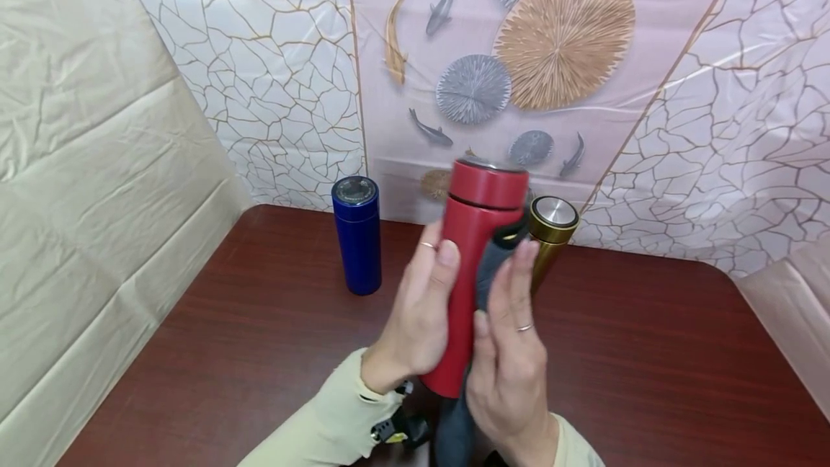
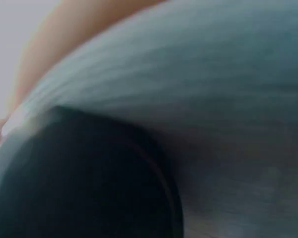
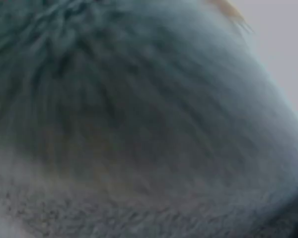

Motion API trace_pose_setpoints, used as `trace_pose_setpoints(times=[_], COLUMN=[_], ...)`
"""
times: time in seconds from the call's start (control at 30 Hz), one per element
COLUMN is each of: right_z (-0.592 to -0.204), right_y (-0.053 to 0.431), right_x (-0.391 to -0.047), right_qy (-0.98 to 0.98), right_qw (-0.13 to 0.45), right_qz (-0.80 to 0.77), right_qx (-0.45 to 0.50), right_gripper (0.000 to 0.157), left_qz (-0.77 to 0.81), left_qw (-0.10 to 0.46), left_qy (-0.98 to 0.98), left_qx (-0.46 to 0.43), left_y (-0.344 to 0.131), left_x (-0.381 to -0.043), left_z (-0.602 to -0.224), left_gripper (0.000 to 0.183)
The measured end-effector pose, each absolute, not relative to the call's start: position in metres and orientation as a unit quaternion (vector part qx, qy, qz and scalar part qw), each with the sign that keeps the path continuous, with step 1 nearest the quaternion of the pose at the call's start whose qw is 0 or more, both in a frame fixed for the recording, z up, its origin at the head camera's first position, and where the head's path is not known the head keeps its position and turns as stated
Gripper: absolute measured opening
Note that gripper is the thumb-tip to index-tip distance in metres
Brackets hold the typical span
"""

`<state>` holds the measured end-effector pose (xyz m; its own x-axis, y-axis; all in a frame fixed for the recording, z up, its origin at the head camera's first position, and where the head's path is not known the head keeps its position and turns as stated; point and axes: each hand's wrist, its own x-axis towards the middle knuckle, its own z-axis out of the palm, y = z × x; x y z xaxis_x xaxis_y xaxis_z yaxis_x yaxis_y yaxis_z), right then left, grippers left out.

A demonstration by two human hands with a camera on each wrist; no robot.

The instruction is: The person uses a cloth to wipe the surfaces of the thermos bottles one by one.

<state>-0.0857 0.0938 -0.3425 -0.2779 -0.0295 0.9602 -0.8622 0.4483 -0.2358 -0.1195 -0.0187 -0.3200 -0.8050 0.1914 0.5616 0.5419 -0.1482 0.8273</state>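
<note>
A red thermos bottle (image 1: 465, 236) with a metal-topped lid is held up above the table, leaning slightly to the right. My left hand (image 1: 415, 316) grips its left side, thumb across the front. A grey cloth (image 1: 491, 269) lies along the bottle's right side, and my right hand (image 1: 512, 366) holds it there with bent fingers. The cloth's lower end hangs below that hand. In the left wrist view the bottle's dark round base (image 2: 84, 178) shows under the blurred cloth (image 2: 213, 59). Cloth (image 3: 139, 109) fills most of the right wrist view.
A blue thermos bottle (image 1: 358, 243) stands on the brown table (image 1: 648, 352) at the back left. Behind my right fingers stands a gold thermos bottle (image 1: 554, 225), partly hidden. A patterned sheet (image 1: 279, 78) hangs along the table's back edge.
</note>
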Motion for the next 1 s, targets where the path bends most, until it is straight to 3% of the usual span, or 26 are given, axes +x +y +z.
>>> trace_pose_setpoints(times=[0.37, 0.67, 1.0], right_z=[-0.32, -0.34, -0.374], right_y=[0.119, 0.098, 0.071], right_x=[-0.089, -0.087, -0.079], right_qy=[-0.675, -0.687, -0.697], right_qw=[0.51, 0.497, 0.46], right_qz=[0.473, 0.43, 0.355], right_qx=[0.246, 0.31, 0.42], right_gripper=[0.05, 0.05, 0.045], left_qz=[-0.66, -0.702, -0.773], left_qw=[0.048, 0.106, 0.179], left_qy=[-0.679, -0.652, -0.577], left_qx=[-0.318, -0.265, -0.194], left_y=[0.004, -0.012, -0.056], left_x=[-0.11, -0.115, -0.127], left_z=[-0.337, -0.324, -0.296], left_gripper=[0.044, 0.037, 0.043])
